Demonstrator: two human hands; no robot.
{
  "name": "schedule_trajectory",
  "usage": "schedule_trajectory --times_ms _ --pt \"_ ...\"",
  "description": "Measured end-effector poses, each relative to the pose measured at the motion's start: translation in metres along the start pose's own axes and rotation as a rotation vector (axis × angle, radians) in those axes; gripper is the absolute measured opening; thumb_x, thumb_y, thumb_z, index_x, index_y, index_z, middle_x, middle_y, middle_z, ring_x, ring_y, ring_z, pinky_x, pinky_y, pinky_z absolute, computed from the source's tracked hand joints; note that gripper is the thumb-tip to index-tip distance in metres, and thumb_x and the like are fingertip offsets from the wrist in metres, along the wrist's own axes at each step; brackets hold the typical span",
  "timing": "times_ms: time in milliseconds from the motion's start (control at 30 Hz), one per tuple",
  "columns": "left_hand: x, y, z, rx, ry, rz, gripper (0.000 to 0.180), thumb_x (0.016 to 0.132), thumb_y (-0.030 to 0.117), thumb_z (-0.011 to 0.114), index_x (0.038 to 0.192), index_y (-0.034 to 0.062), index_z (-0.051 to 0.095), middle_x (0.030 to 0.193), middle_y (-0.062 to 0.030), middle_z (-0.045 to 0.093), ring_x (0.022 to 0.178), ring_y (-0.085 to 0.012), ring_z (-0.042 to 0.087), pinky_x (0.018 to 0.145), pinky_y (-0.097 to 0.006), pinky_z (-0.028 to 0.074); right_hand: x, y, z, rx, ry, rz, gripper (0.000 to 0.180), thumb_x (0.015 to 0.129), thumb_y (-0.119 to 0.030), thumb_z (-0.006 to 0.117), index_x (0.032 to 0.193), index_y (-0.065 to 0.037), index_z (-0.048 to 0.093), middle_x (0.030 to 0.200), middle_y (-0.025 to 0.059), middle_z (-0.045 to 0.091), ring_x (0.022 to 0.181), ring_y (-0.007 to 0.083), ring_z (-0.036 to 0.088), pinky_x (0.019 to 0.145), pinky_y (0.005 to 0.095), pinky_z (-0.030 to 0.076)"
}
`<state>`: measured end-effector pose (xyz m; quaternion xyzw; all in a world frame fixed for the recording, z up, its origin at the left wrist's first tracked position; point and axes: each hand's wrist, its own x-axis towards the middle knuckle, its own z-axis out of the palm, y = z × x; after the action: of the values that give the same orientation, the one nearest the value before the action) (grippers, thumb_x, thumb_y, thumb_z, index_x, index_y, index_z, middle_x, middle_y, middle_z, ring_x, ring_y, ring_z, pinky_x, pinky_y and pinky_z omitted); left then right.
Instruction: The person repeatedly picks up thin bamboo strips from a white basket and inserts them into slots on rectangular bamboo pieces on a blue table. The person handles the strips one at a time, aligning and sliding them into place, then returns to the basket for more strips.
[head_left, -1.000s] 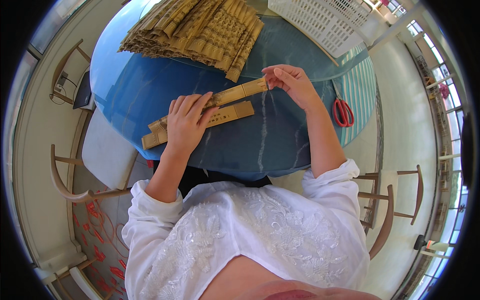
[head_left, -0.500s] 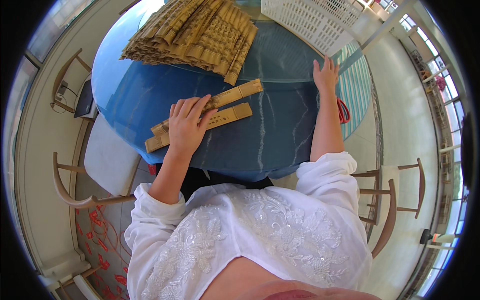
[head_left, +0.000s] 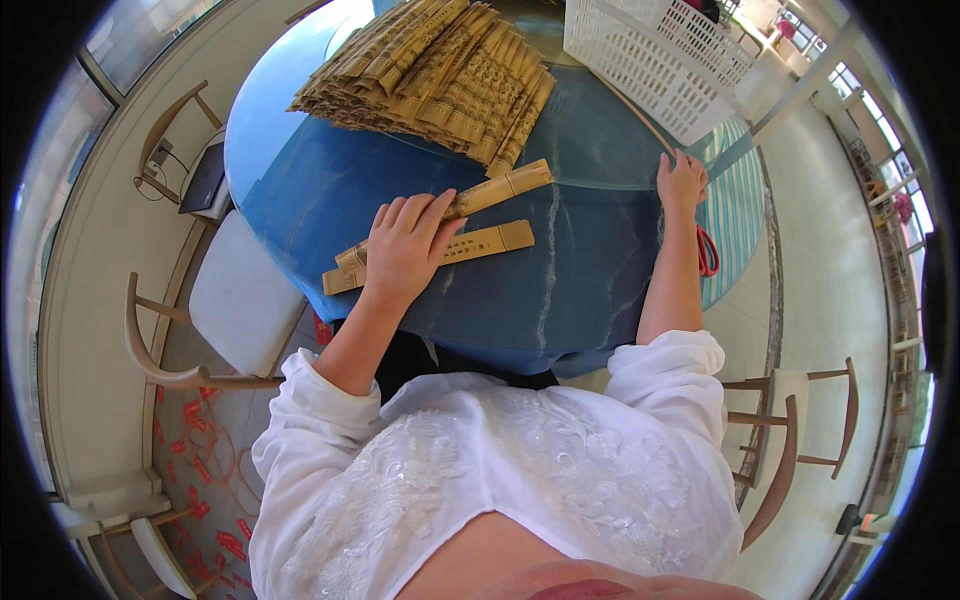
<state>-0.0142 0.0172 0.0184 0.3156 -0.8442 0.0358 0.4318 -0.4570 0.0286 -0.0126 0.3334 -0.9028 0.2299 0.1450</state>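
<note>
Bamboo slips, tan and flat, are lying in two short bundles (head_left: pixel 450 235) at the centre of the frame on the round blue table (head_left: pixel 300 190), and the left hand (head_left: pixel 405 250) is pressing down flat on them, fingers spread, pinning rather than gripping. What is changing is the right hand (head_left: pixel 682 180): a second ago it was holding the far end of the upper bundle, and now it is resting well apart from the slips, at the right of the frame near the table's rim, open and holding nothing. It is sitting just below the white plastic basket (head_left: pixel 660 55) and above the red-handled scissors (head_left: pixel 706 250), which are partly hidden behind the forearm. So only one hand is steadying the bundles while the other is reaching toward that side. A large fanned heap of bamboo slips (head_left: pixel 430 70) is filling the upper middle of the frame, untouched.
</note>
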Motion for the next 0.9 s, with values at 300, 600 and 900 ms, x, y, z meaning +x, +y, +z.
schedule_trajectory --times_ms 300,600,900 --pt "0.107 -0.048 -0.047 0.023 0.049 -0.054 0.037 0.093 0.018 0.067 0.127 0.0044 0.065 0.105 -0.0089 0.062 0.096 -0.0255 0.059 0.087 -0.038 0.049 -0.02 -0.014 -0.01 -0.033 0.163 -0.158 0.015 0.091 -0.028 0.064 0.1 -0.02 0.072 0.105 0.0004 0.065 0.11 0.027 0.056 0.093 0.0492 0.04" --pt "0.227 -0.146 -0.004 0.154 -0.36 -0.343 0.053 0.094 0.034 0.06 0.14 0.0085 0.053 0.13 -0.0162 0.055 0.12 -0.0318 0.055 0.102 -0.044 0.046 -0.036 -0.032 -0.015 0.036 0.216 -0.279 0.014 0.09 -0.025 0.064 0.098 -0.017 0.072 0.098 0.0008 0.065 0.1 0.026 0.058 0.087 0.0439 0.042" --pt "0.27 -0.169 0.03 0.305 -0.328 -0.497 0.052 0.092 0.035 0.064 0.137 0.0089 0.055 0.141 -0.0161 0.05 0.133 -0.0304 0.046 0.111 -0.042 0.04 -0.042 -0.037 -0.021 0.087 0.209 -0.262 0.013 0.088 -0.023 0.066 0.096 -0.015 0.072 0.096 0.001 0.065 0.098 0.0258 0.058 0.086 0.0429 0.042"
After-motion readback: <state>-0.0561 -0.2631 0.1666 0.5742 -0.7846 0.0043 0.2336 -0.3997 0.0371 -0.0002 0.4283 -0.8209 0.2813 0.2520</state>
